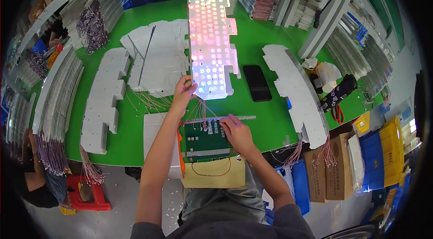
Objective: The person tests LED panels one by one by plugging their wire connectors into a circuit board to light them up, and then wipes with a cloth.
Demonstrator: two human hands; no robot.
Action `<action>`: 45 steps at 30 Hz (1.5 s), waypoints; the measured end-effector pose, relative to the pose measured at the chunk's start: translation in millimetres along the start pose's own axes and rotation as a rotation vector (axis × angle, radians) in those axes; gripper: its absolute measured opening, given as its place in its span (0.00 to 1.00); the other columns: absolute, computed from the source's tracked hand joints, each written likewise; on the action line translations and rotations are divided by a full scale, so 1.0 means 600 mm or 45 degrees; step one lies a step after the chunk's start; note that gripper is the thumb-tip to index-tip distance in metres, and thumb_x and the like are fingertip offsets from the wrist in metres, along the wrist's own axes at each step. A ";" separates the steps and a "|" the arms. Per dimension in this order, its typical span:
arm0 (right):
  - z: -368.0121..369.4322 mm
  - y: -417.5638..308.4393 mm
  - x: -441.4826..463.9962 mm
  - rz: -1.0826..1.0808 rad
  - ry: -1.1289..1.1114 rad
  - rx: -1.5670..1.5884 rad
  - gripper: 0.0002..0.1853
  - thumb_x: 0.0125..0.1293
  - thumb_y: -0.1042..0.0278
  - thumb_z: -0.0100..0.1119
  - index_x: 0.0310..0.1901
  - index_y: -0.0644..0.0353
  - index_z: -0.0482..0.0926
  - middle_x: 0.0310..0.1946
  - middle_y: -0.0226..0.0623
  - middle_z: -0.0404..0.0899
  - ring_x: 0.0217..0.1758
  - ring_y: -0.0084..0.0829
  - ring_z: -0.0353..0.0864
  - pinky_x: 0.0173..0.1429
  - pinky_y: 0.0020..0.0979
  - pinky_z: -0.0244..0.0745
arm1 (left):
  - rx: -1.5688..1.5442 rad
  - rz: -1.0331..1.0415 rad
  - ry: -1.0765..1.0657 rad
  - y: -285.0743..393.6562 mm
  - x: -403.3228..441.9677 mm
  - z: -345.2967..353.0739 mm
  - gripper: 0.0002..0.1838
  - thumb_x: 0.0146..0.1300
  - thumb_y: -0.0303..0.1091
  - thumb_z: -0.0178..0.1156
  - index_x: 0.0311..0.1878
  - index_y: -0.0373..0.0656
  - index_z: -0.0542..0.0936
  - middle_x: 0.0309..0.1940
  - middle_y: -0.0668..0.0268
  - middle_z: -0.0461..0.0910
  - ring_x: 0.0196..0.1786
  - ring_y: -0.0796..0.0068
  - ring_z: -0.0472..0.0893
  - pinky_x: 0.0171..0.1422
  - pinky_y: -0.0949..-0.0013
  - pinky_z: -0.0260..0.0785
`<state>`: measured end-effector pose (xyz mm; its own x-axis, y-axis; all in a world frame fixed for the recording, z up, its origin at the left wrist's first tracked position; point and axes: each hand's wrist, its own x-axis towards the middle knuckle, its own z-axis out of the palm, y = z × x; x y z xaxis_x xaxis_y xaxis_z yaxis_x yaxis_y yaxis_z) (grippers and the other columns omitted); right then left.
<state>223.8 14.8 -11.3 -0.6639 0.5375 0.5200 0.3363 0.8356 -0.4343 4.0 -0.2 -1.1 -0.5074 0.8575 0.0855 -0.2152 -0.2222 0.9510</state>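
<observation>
A long white panel glows green, pink and blue through rows of round holes. My left hand grips its lower left corner, thumb and fingers closed on the edge. Thin wires hang from the panel's bottom down to a green circuit board at the table's front edge. At the board's upper right, my right hand has its fingers pressed together by the white connectors; whatever they hold is too small to make out. Yellow paper lies below the board.
Unlit white panels flank the middle, with more panels behind. A black phone lies right of the lit panel. Red scissors and a stack of wired panels are at the sides. Another person's arm shows far left.
</observation>
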 end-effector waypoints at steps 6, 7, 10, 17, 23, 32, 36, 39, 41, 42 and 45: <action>0.003 -0.005 -0.006 0.027 -0.009 -0.007 0.02 0.60 0.71 0.53 0.34 0.57 0.73 0.30 0.28 0.73 0.24 0.33 0.73 0.29 0.29 0.68 | 0.046 -0.207 0.065 -0.005 -0.006 -0.008 0.13 0.61 0.24 0.51 0.49 0.38 0.68 0.38 0.61 0.77 0.37 0.75 0.77 0.42 0.76 0.73; 0.002 -0.004 -0.004 0.024 -0.004 -0.024 0.02 0.60 0.72 0.53 0.34 0.57 0.73 0.30 0.28 0.73 0.24 0.33 0.73 0.29 0.29 0.68 | 0.050 -0.225 0.062 -0.005 -0.006 -0.008 0.13 0.61 0.25 0.51 0.49 0.38 0.68 0.38 0.60 0.77 0.37 0.74 0.77 0.41 0.76 0.73; 0.005 -0.002 -0.002 0.019 0.002 -0.033 0.02 0.60 0.72 0.53 0.34 0.57 0.72 0.30 0.28 0.73 0.23 0.32 0.73 0.28 0.29 0.68 | 0.056 -0.279 0.053 -0.006 -0.004 -0.010 0.13 0.62 0.26 0.51 0.50 0.36 0.68 0.38 0.59 0.77 0.37 0.73 0.78 0.41 0.75 0.74; 0.009 0.002 -0.005 0.016 0.000 -0.068 0.03 0.60 0.72 0.54 0.34 0.57 0.71 0.30 0.27 0.72 0.23 0.32 0.72 0.27 0.29 0.67 | 0.066 -0.375 0.022 -0.006 0.000 -0.015 0.14 0.62 0.28 0.50 0.50 0.33 0.67 0.38 0.55 0.76 0.36 0.70 0.79 0.40 0.74 0.75; 0.010 0.003 -0.005 0.009 0.003 -0.059 0.03 0.60 0.72 0.54 0.35 0.57 0.71 0.30 0.27 0.72 0.22 0.31 0.72 0.26 0.28 0.67 | 0.085 -0.415 0.004 -0.005 0.002 -0.019 0.15 0.63 0.30 0.49 0.50 0.31 0.67 0.39 0.52 0.76 0.36 0.67 0.80 0.39 0.73 0.77; 0.010 0.002 -0.004 0.013 0.006 -0.054 0.02 0.59 0.72 0.54 0.33 0.56 0.72 0.30 0.25 0.73 0.21 0.30 0.72 0.25 0.28 0.67 | 0.094 -0.497 -0.040 0.012 -0.003 -0.015 0.16 0.62 0.29 0.51 0.50 0.30 0.67 0.41 0.51 0.76 0.38 0.66 0.81 0.41 0.74 0.77; 0.014 0.013 -0.006 -0.027 0.002 -0.035 0.03 0.59 0.73 0.54 0.35 0.57 0.72 0.28 0.26 0.73 0.19 0.28 0.70 0.24 0.25 0.65 | 0.032 -0.296 -0.046 0.008 -0.007 -0.009 0.15 0.60 0.26 0.53 0.50 0.32 0.68 0.41 0.54 0.76 0.38 0.70 0.80 0.42 0.75 0.76; 0.004 0.010 0.001 0.044 0.030 0.139 0.03 0.59 0.74 0.54 0.36 0.58 0.73 0.25 0.26 0.73 0.18 0.27 0.68 0.23 0.25 0.63 | -0.028 -0.173 -0.016 0.007 -0.003 -0.013 0.16 0.59 0.23 0.54 0.50 0.34 0.69 0.40 0.57 0.76 0.37 0.72 0.78 0.42 0.75 0.75; -0.013 -0.001 0.012 0.214 0.082 0.470 0.03 0.59 0.74 0.54 0.35 0.59 0.74 0.22 0.28 0.72 0.17 0.28 0.67 0.22 0.25 0.62 | -0.109 -0.065 0.048 0.008 0.006 -0.024 0.16 0.57 0.21 0.54 0.50 0.36 0.69 0.40 0.59 0.76 0.36 0.75 0.77 0.43 0.75 0.74; -0.017 -0.004 0.018 0.300 0.109 0.636 0.02 0.59 0.74 0.53 0.34 0.60 0.74 0.20 0.28 0.72 0.16 0.28 0.66 0.21 0.25 0.61 | -0.148 -0.010 0.078 0.009 0.011 -0.030 0.16 0.57 0.20 0.54 0.51 0.36 0.70 0.40 0.60 0.76 0.36 0.76 0.76 0.43 0.75 0.73; -0.023 -0.005 0.051 0.204 0.061 0.561 0.02 0.58 0.74 0.54 0.33 0.61 0.75 0.18 0.29 0.71 0.15 0.27 0.64 0.21 0.24 0.59 | -0.106 0.200 0.619 0.027 0.018 -0.069 0.16 0.58 0.21 0.52 0.51 0.42 0.71 0.40 0.63 0.74 0.36 0.77 0.74 0.40 0.75 0.71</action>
<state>212.0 30.2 16.0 -0.5917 0.6690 0.4498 0.1097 0.6195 -0.7773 -39.6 -13.6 3.0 -0.8637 0.5006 0.0587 -0.1609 -0.3842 0.9091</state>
